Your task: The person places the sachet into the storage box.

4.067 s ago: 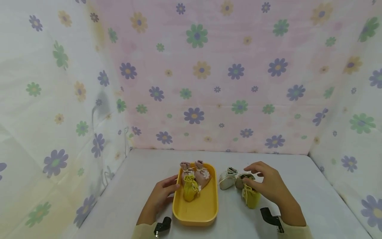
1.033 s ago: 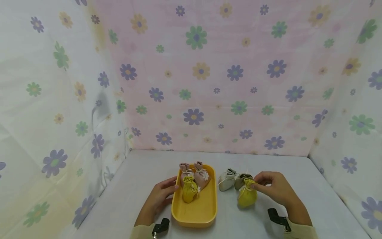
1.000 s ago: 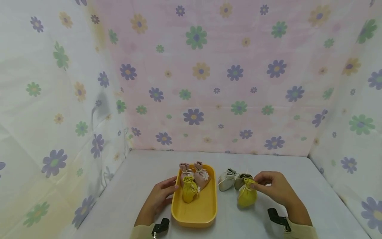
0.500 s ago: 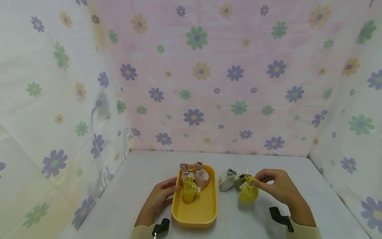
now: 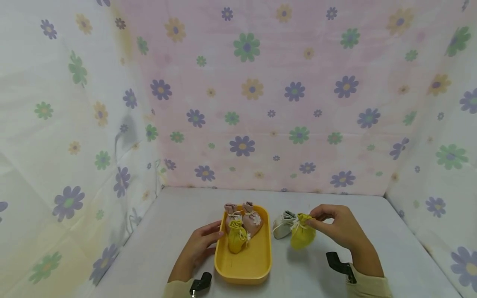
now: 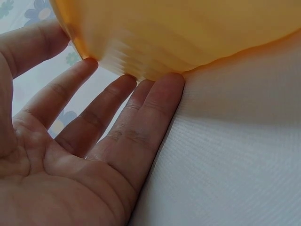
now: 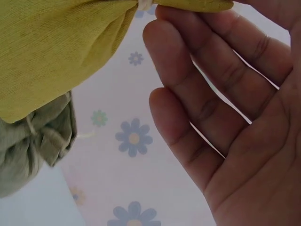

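Note:
My right hand (image 5: 340,227) pinches a yellow drawstring pouch (image 5: 302,237) by its gathered top and holds it above the table, right of the tray. In the right wrist view this pouch (image 7: 56,47) hangs from the fingertips, and an olive-grey pouch (image 7: 28,141) shows below it. A pale grey pouch (image 5: 282,229) lies on the table just left of the held one. My left hand (image 5: 199,245) touches the left side of a yellow tray (image 5: 242,267); in the left wrist view its extended fingertips meet the tray wall (image 6: 188,33).
Inside the tray are two pink pouches (image 5: 254,222) with white flowers and cords, and another yellow pouch (image 5: 236,238) before them. The white table (image 5: 179,203) ends at a flower-print cloth backdrop (image 5: 242,124), with cloth on both sides.
My right hand has taken the yellow pouch by its top, raised it off the table and moved it slightly left, covering the brownish pouch behind. The left hand stays at the tray.

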Demonstrator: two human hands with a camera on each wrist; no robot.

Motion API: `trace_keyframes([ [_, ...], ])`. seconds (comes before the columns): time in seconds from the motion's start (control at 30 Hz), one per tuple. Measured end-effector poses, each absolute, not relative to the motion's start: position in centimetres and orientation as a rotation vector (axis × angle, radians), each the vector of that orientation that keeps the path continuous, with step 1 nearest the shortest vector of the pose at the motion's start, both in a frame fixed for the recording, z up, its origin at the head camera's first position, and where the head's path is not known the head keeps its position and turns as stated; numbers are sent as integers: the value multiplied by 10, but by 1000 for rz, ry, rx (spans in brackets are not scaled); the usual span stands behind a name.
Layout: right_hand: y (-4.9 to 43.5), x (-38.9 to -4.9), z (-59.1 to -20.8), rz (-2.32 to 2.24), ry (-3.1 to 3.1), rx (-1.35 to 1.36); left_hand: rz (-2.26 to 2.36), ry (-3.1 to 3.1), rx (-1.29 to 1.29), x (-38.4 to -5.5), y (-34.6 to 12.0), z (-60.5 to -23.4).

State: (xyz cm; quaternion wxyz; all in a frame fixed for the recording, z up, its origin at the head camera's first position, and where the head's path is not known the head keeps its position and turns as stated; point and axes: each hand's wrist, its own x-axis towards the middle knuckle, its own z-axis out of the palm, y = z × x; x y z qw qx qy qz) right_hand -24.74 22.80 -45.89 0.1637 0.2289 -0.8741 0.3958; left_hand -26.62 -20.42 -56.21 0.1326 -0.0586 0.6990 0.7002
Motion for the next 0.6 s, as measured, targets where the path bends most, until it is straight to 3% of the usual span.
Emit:
trace_keyframes([
  [0.6, 171, -254, -467, 1240, -2350, 706, 2018, 2045, -162, -267, -205, -563],
])
